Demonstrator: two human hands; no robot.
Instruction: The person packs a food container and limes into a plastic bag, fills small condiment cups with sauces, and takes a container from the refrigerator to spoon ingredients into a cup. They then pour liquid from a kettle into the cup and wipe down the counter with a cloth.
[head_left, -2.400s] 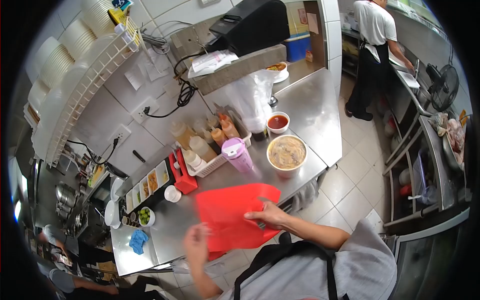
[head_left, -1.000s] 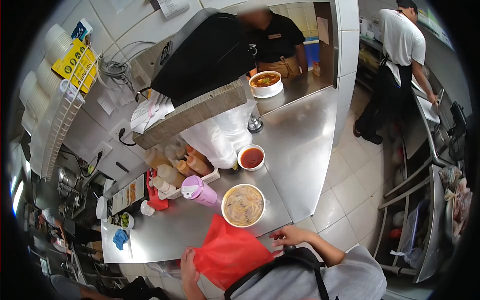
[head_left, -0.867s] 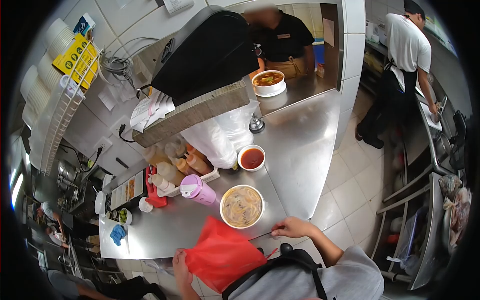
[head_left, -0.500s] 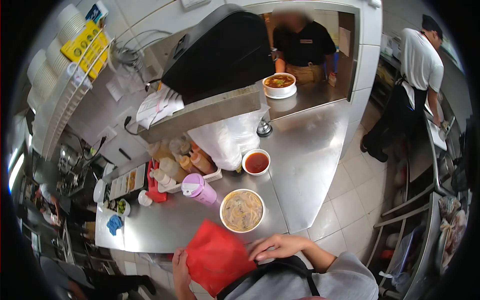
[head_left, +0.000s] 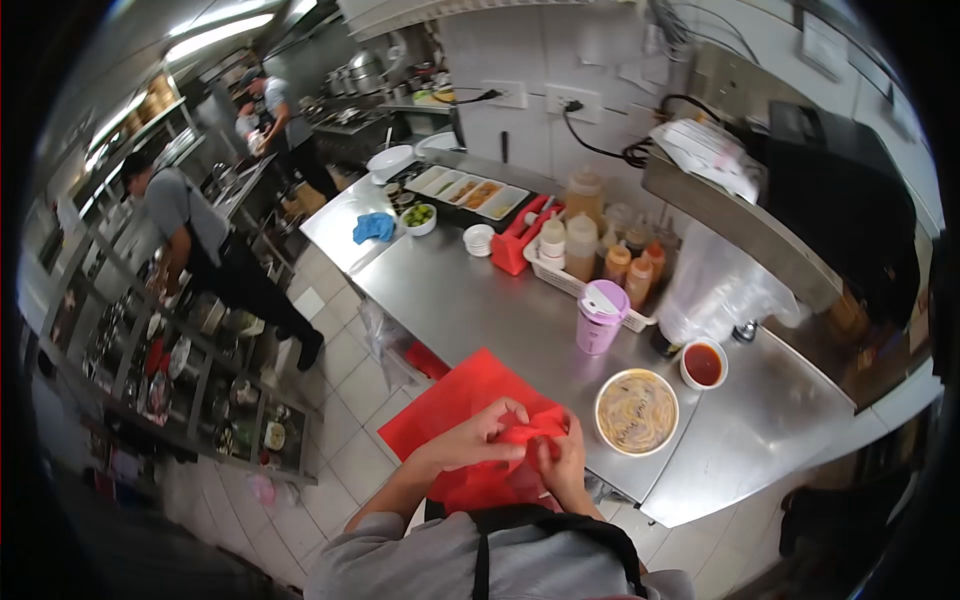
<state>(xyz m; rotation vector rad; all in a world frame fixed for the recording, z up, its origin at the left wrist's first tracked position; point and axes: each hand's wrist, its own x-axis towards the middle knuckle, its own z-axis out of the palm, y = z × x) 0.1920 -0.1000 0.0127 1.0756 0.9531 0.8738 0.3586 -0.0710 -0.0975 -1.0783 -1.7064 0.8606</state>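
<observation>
A red cloth-like bag (head_left: pixel 455 400) hangs in front of me, below the counter's front edge, with its far part spread flat. My left hand (head_left: pixel 485 436) pinches its bunched top from the left. My right hand (head_left: pixel 562 462) grips the same bunched part from the right, its fingers curled. Just right of the hands, on the counter, stands a round lidded bowl (head_left: pixel 637 412) of noodles with handwriting on the clear lid. Behind it sits a small white bowl of red liquid (head_left: pixel 703 364). A purple lidded cup (head_left: pixel 602 318) stands to the left of that.
The steel counter (head_left: pixel 440 300) carries a basket of sauce bottles (head_left: pixel 600 250), a red dispenser (head_left: pixel 518 240), a topping tray (head_left: pixel 468 192) and a blue cloth (head_left: pixel 374 228). Clear plastic bags (head_left: pixel 725 285) hang under a shelf. A co-worker (head_left: pixel 205 235) stands behind a rack at left.
My view has swung left. My right hand, earlier loose beside the bag, now grips it together with my left hand, and its top is bunched. The serving window has left the view.
</observation>
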